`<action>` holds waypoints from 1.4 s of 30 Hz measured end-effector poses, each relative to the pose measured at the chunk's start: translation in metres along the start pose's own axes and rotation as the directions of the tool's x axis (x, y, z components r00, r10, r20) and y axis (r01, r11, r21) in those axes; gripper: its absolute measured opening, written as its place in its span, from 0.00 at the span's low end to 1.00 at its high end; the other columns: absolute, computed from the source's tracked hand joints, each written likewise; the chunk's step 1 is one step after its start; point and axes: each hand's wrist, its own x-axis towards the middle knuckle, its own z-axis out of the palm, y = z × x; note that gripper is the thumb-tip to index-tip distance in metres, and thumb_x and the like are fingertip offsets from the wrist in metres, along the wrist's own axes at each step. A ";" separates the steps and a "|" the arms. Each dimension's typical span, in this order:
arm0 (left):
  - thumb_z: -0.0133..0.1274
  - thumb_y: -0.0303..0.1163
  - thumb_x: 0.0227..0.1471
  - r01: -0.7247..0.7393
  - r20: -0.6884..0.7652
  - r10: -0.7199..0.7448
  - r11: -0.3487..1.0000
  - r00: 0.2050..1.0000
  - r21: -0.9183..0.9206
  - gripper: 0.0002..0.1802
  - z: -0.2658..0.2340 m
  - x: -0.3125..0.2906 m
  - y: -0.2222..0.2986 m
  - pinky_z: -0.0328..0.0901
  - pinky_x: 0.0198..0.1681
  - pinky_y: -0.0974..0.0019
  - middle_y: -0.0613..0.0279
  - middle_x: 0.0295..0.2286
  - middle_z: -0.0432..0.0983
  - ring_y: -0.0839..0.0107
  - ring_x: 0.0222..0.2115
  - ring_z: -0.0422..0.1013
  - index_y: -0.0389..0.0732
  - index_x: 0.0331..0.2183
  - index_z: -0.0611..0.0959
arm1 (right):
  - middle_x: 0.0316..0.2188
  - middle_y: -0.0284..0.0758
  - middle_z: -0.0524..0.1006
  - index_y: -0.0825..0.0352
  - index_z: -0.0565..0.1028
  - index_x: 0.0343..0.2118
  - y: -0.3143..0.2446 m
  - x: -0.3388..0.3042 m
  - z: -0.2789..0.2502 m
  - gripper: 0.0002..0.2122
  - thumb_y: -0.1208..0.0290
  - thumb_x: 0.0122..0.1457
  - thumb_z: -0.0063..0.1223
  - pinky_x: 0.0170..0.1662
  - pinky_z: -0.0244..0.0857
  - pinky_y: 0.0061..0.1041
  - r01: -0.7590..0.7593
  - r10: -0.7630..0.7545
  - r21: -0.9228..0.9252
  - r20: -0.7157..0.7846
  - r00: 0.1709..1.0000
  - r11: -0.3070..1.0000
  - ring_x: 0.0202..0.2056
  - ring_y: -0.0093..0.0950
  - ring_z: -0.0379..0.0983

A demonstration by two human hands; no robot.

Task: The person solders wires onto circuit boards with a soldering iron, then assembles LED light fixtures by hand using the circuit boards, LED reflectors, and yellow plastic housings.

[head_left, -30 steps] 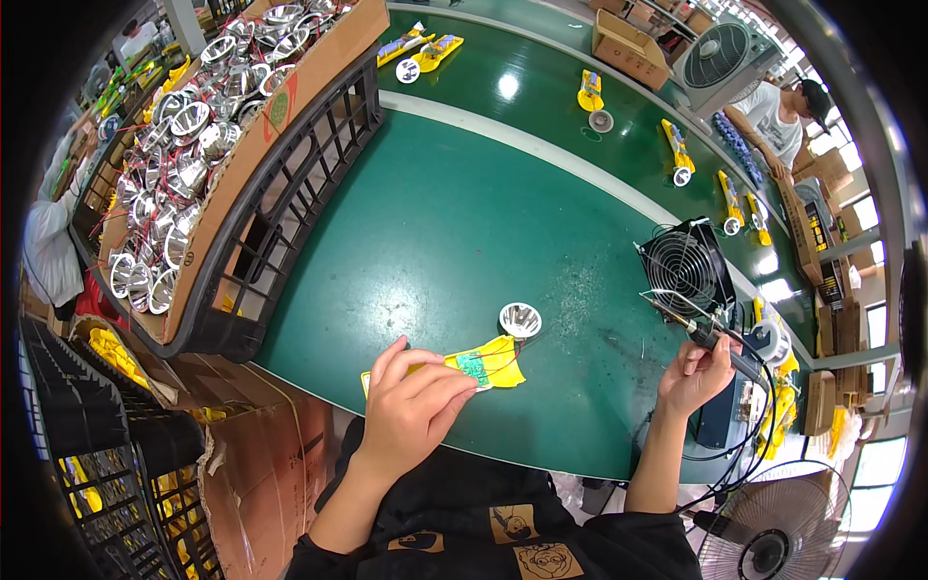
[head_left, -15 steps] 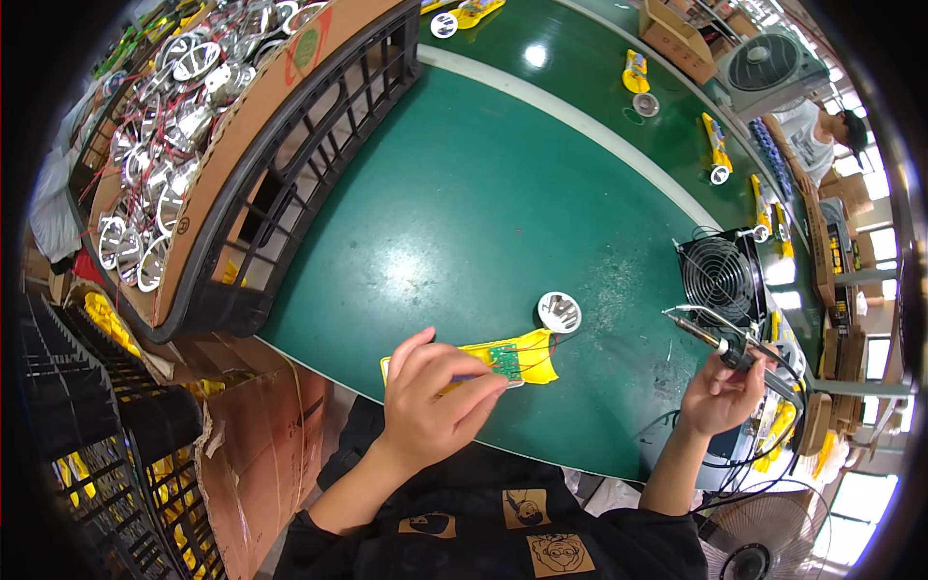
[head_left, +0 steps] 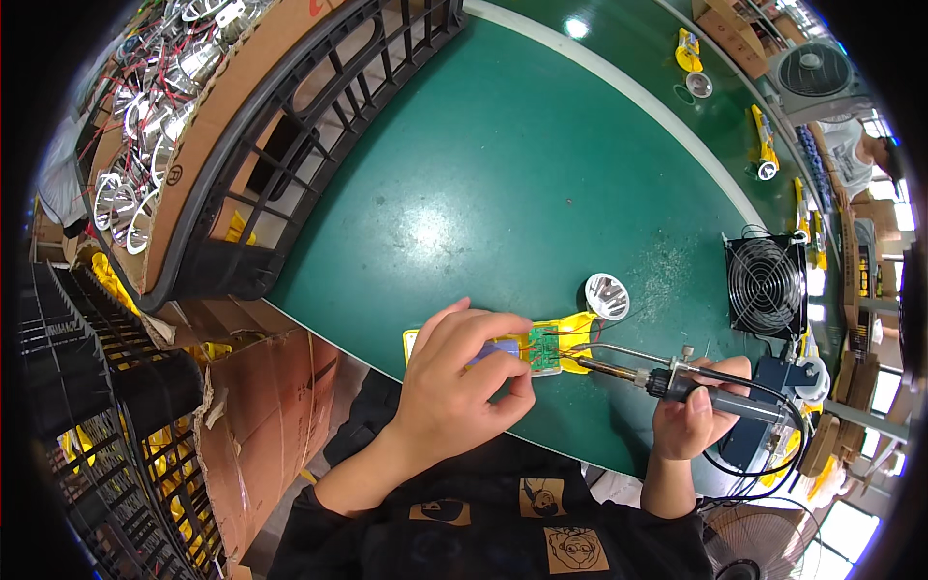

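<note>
Left hand (head_left: 464,369), half-closed on yellow casing (head_left: 579,330) lying on tabletop (head_left: 503,193), seemingly steadying its green circuit board (head_left: 544,341); right hand (head_left: 692,422), closed round soldering iron (head_left: 667,383), angled to reach board's edge.

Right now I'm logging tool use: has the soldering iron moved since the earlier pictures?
Yes: relative to the black square fan, the soldering iron has moved left, away from it and toward the green circuit board.

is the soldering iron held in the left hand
No, the right hand grips the soldering iron, its tip pointing toward the green circuit board in the yellow housing.
</note>
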 end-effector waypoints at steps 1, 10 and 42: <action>0.54 0.23 0.25 0.010 -0.002 -0.010 1.000 1.000 -0.003 0.09 0.000 0.000 0.000 0.61 0.40 0.55 0.66 0.30 0.69 0.68 0.29 0.67 0.42 0.16 0.70 | 0.18 0.30 0.56 0.69 0.58 0.24 0.001 -0.001 0.005 0.10 0.73 0.44 0.47 0.14 0.48 0.09 -0.024 0.024 -0.015 -0.041 0.999 1.000 0.12 0.14 0.52; 0.54 0.22 0.25 0.056 0.020 -0.056 0.998 0.998 -0.002 0.09 -0.003 0.004 0.004 0.61 0.39 0.56 0.65 0.28 0.70 0.66 0.28 0.67 0.41 0.15 0.70 | 0.18 0.30 0.58 0.69 0.58 0.23 0.008 -0.005 0.004 0.11 0.71 0.44 0.47 0.12 0.52 0.10 -0.062 0.064 -0.066 0.025 0.998 0.996 0.12 0.15 0.55; 0.54 0.21 0.23 0.059 -0.003 -0.059 0.997 0.998 -0.046 0.10 0.000 0.001 0.001 0.61 0.39 0.56 0.67 0.26 0.70 0.68 0.25 0.67 0.42 0.15 0.71 | 0.18 0.30 0.58 0.69 0.59 0.24 0.005 -0.005 0.003 0.12 0.70 0.44 0.49 0.12 0.51 0.09 -0.111 0.111 -0.067 0.005 0.994 0.992 0.12 0.15 0.54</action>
